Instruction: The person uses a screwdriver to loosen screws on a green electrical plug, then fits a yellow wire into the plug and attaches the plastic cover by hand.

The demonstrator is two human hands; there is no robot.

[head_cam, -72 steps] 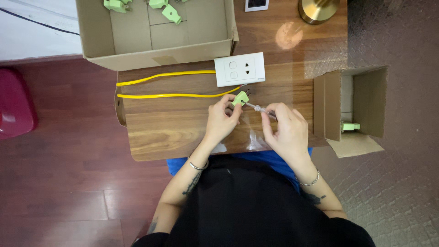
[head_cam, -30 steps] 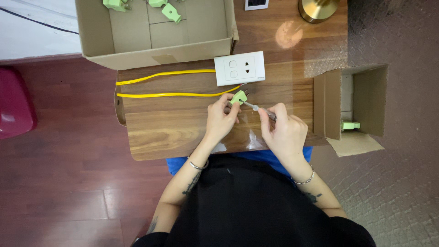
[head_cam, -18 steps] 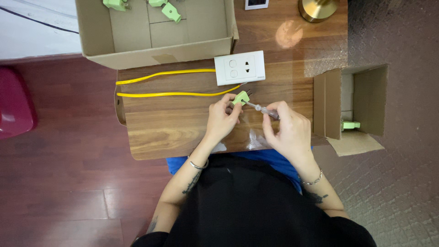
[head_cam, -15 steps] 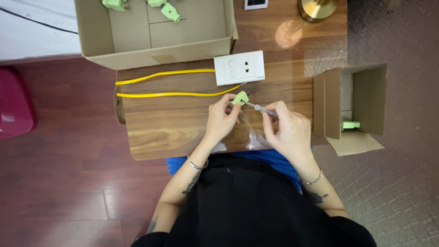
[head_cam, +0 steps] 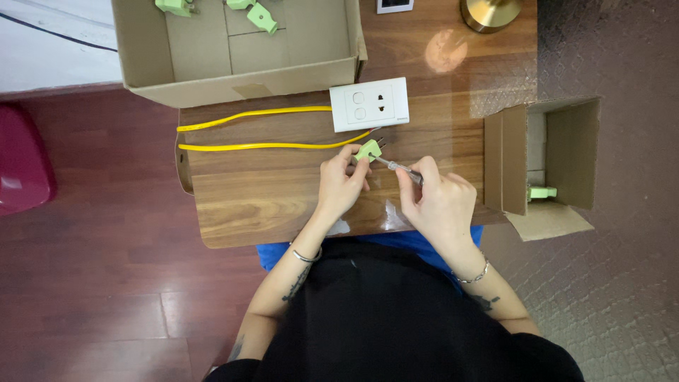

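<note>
Almost nothing has changed in the last moments: the hands sit in the same spot as before, and only the small tool tilts a tiny bit. So the work on the plug looks like it is in the middle, not done.

The left hand (head_cam: 341, 185) pinches a small green plug (head_cam: 368, 149) between its fingers, low over the wooden table (head_cam: 254, 205). The plug's metal pins point up toward the white socket plate (head_cam: 369, 104). The right hand (head_cam: 438, 205) is closed around a thin screwdriver (head_cam: 398, 167), and its tip touches the side of the plug.

A yellow wire (head_cam: 262, 146) runs along the table from the left, just beside the plug. It ends near the plug, but the fingers hide where.

A big cardboard box (head_cam: 240, 67) sits at the far edge with more green plugs (head_cam: 260, 14) inside. A small cardboard box (head_cam: 544, 166) stands to the right with one green plug (head_cam: 542, 192) in it. A gold lamp base (head_cam: 491, 10) is at the top. The socket plate is very near the plug, so there is little room there
</note>
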